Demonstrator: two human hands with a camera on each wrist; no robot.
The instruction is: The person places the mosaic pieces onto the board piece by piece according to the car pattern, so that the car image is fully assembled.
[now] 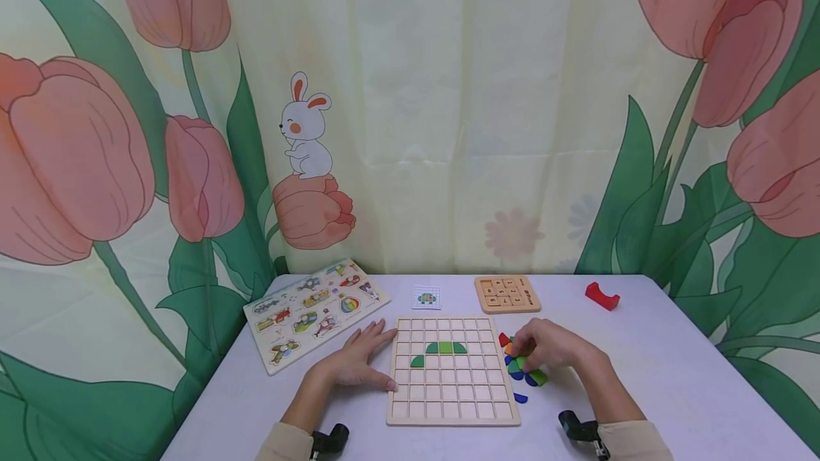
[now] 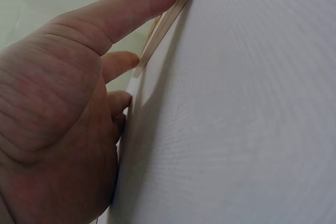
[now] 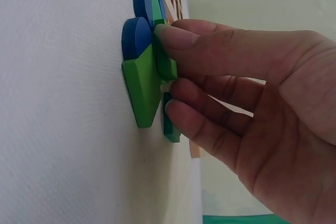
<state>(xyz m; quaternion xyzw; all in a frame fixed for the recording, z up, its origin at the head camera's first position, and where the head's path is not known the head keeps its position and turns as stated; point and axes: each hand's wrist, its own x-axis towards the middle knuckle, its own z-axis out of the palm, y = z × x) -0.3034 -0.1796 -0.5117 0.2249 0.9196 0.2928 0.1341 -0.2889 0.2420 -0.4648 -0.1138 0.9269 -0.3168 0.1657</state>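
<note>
A wooden grid board lies on the white table, with two green quarter-round blocks and a light green square in one row. Another green quarter-round block sits one row nearer. My left hand rests at the board's left edge, fingers spread and thumb on the frame; the left wrist view shows the thumb touching the wooden edge. Right of the board, my right hand is over a pile of coloured blocks. Its thumb and fingers pinch a green block, partly hidden by the thumb.
Behind the board stand a small pattern card and a wooden number puzzle. A picture puzzle board lies at the back left. A red curved piece is at the back right. One blue block lies near the board's right edge.
</note>
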